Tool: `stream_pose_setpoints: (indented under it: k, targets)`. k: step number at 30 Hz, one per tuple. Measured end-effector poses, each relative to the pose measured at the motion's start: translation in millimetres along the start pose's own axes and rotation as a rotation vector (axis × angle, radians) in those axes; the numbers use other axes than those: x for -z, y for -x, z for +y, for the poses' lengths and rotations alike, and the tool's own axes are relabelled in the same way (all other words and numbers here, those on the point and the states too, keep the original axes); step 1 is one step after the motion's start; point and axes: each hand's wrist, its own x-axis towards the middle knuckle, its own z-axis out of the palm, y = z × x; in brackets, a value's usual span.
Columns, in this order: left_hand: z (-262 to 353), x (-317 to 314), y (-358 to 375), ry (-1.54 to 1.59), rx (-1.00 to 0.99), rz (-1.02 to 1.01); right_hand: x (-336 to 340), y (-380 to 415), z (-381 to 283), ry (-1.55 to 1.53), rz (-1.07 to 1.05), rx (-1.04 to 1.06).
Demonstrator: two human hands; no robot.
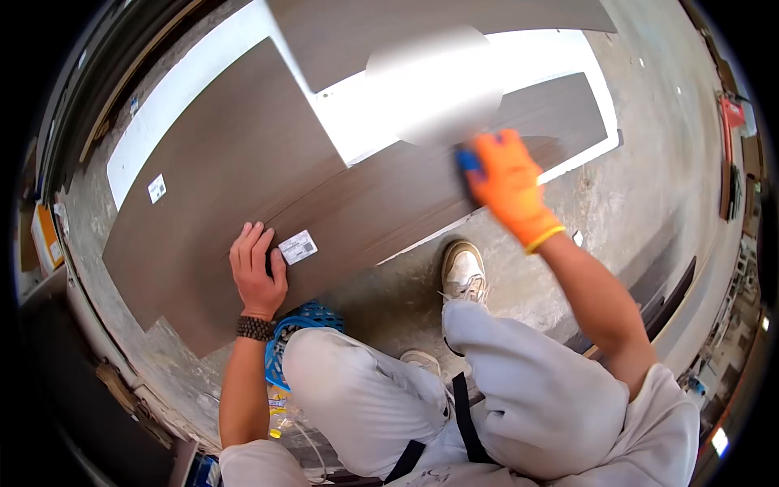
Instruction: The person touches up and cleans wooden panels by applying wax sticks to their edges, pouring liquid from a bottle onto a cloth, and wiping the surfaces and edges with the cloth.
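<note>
My left hand (pixel 257 272), bare with a beaded bracelet at the wrist, rests flat on a dark brown panel (pixel 243 162), fingers stretched out. Beside its thumb a white printed label (pixel 298 247) is stuck on the panel. My right hand (pixel 510 180) wears an orange glove with a yellow cuff. It grips a blue and dark block-shaped tool (pixel 469 166), blurred by motion, over the right part of a long brown panel (pixel 381 199) near its front edge. I cannot tell the tool's exact kind.
White sheet (pixel 154 138) lies under the brown panels. A second label (pixel 157 188) is on the left panel. By my knee stands a blue plastic basket (pixel 280 357). My shoe (pixel 465 272) is on the concrete floor near the panel's edge. A red object (pixel 733 112) stands far right.
</note>
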Motion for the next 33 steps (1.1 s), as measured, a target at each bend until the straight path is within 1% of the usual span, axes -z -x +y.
stream_pose_setpoints:
  k: [1, 2, 3, 4, 5, 6, 7, 9, 11, 12, 13, 14, 15, 16, 19, 20, 22, 23, 24, 25, 27, 28, 30, 31, 32, 33]
  targets:
    - [1, -2, -2, -0.001, -0.006, -0.001, -19, -8, -40, -0.054, -0.017, 0.13]
    - [0, -3, -2, 0.006, 0.002, -0.012, -30, -19, -85, -0.144, -0.046, 0.186]
    - [0, -4, -1, -0.005, -0.003, -0.019, -47, -27, -119, -0.174, -0.071, 0.285]
    - [1, -5, 1, -0.012, -0.002, -0.021, -65, -30, -145, -0.211, 0.006, 0.367]
    - [3, -4, 0, -0.007, -0.003, -0.032, -72, -30, -158, -0.197, 0.054, 0.409]
    - [-2, -6, 4, -0.013, -0.007, -0.045, -65, -34, -153, -0.182, -0.02, 0.427]
    - [-2, -5, 4, -0.009, -0.015, -0.059, -59, -32, -136, -0.195, -0.04, 0.409]
    - [-6, -4, 5, -0.022, -0.031, -0.078, -33, -40, -65, -0.232, -0.022, 0.289]
    - [-5, -5, 6, -0.031, -0.012, -0.094, -12, -58, 23, -0.202, 0.097, 0.142]
    - [-5, -5, 8, -0.017, -0.023, -0.1, -2, -68, 68, -0.131, 0.148, 0.097]
    - [-5, -5, 9, -0.038, -0.018, -0.1, 6, -80, 114, -0.133, 0.221, 0.077]
    - [-6, -6, 7, -0.063, -0.012, -0.096, 19, -88, 147, -0.041, 0.205, -0.034]
    - [-5, -9, 6, -0.06, -0.014, -0.093, 30, -94, 171, 0.05, 0.186, -0.14]
    - [-4, -8, 6, -0.048, 0.006, -0.087, 44, -98, 182, 0.016, 0.212, -0.219]
    - [-2, -7, 5, -0.05, 0.008, -0.079, 55, -119, 245, 0.136, 0.289, -0.284]
    - [-2, -6, 6, -0.068, 0.009, -0.086, 55, -127, 259, 0.109, 0.278, -0.333]
    - [-2, -5, 5, -0.062, 0.012, -0.077, 74, -147, 252, -0.05, 0.185, -0.474]
    - [-2, -6, 6, -0.055, 0.02, -0.076, 76, -143, 245, 0.051, 0.171, -0.607]
    - [-1, -6, 8, -0.055, 0.019, -0.076, 62, -127, 247, 0.051, 0.171, -0.608]
    - [0, -6, 7, -0.06, 0.013, -0.073, 39, -110, 259, 0.078, 0.283, -0.533]
    - [-2, -7, 4, -0.065, 0.009, -0.066, 39, -80, 232, 0.117, 0.294, -0.534]
    - [-1, -6, 3, -0.062, 0.008, -0.065, 32, -57, 232, 0.16, 0.313, -0.466]
    - [3, -5, 9, -0.053, 0.011, -0.092, 30, -34, 247, 0.227, 0.305, -0.399]
    - [2, -7, 7, -0.055, 0.009, -0.085, 37, -43, 258, 0.249, 0.298, -0.395]
    - [1, -6, 4, -0.061, 0.002, -0.079, 47, -48, 269, 0.178, 0.298, -0.435]
    - [2, -2, 6, -0.071, 0.002, -0.097, 55, -65, 283, 0.118, 0.24, -0.588]
